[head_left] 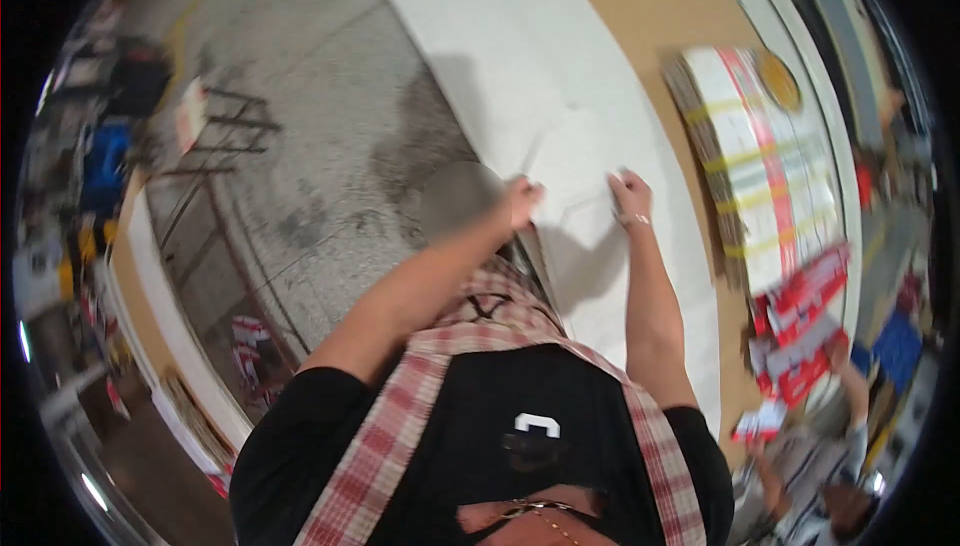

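My left hand [524,202] is over the near edge of a long white-covered table [560,106], its fingers curled together. Whatever it may hold is too small or blurred to make out. Apart from it, to the right, my right hand [630,196] is above the white surface with thumb and fingers drawn together. What may be between those fingers does not show clearly either. Faint thin lines, perhaps thread or shadow, cross the surface near both hands.
Beyond a brown strip [640,6] lies a strapped stack of flat cardboard [765,166] with a tape roll [778,81]. Red and white packages [800,326] lie beside another person [820,466] at lower right. A metal stand [235,116] stands on the concrete floor at left.
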{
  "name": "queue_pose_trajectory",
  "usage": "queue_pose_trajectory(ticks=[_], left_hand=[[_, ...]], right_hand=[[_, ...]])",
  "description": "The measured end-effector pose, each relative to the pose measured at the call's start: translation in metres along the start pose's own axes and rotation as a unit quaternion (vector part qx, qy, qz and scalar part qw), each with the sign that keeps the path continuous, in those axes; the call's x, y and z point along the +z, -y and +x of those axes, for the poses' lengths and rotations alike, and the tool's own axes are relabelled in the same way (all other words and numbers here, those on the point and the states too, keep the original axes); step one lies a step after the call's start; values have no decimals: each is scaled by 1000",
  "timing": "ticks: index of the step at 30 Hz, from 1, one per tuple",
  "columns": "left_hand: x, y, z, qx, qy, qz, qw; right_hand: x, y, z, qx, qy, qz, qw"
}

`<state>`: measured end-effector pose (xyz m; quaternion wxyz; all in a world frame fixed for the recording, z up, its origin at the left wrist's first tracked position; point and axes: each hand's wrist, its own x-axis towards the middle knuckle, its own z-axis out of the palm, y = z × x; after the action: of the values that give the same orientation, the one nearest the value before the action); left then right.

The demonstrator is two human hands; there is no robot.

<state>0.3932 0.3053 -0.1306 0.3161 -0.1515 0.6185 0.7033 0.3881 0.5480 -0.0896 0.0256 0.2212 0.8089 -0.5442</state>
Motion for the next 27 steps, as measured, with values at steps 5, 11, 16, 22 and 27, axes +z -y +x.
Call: queue_pose_trajectory(ticks=[5,11,16,22,27], left_hand=[[14,-36,-19,-107,33,-3,994],[16,-26,-16,-117,17,-5,993],[16,-21,-16,-92,2,49,995],[19,-42,-27,-101,-10,29,994],[14,-38,-23,-120,11,16,993]], right_hand=[[-11,-2,-4,119,1,183,976],[-9,-8,-6,97,-45,85,991],[-6,-7,-10,90,-81,113,986],[-11,-4,-11,107,-32,165,980],[-13,-15,-5,79,-5,162,984]])
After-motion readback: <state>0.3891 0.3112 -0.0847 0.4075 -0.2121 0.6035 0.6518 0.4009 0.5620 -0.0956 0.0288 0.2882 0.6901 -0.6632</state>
